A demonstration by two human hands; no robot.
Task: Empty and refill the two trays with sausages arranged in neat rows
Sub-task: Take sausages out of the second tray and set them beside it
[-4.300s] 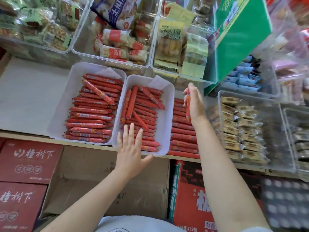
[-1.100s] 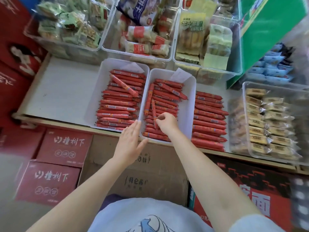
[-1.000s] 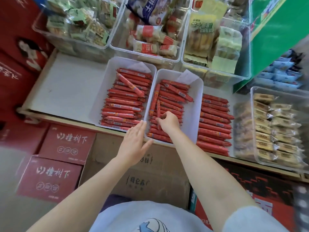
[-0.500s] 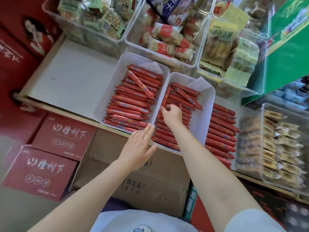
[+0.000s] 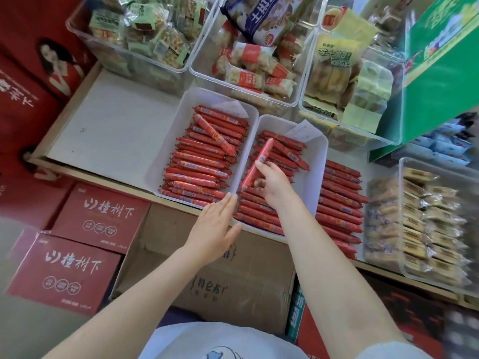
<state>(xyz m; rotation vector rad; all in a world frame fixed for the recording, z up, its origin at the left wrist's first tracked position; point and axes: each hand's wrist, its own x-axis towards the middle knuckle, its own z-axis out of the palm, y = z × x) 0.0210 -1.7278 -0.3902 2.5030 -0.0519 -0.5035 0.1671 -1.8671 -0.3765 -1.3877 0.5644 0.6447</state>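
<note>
Two white trays stand side by side on the shelf, the left tray (image 5: 168, 151) and the right tray (image 5: 315, 174), both holding rows of red sausages. One sausage (image 5: 215, 133) lies slanted across the left tray's rows. My right hand (image 5: 272, 185) is over the right tray and pinches a red sausage (image 5: 259, 161) that points up and away, lifted off the rows. My left hand (image 5: 215, 229) is flat with straight fingers at the front edge between the two trays. A row of loose sausages (image 5: 342, 200) lies on the shelf right of the right tray.
Clear bins of packaged snacks (image 5: 259, 55) stand behind the trays, and another clear bin (image 5: 427, 224) stands at the right. A green box (image 5: 440, 68) leans at the back right. Red cartons (image 5: 98, 216) and a brown carton (image 5: 220, 281) sit below the shelf edge.
My right hand has picked a slanted sausage out of the right tray and raised it. The left hand stays at the trays' front edge. The view has shifted left.
</note>
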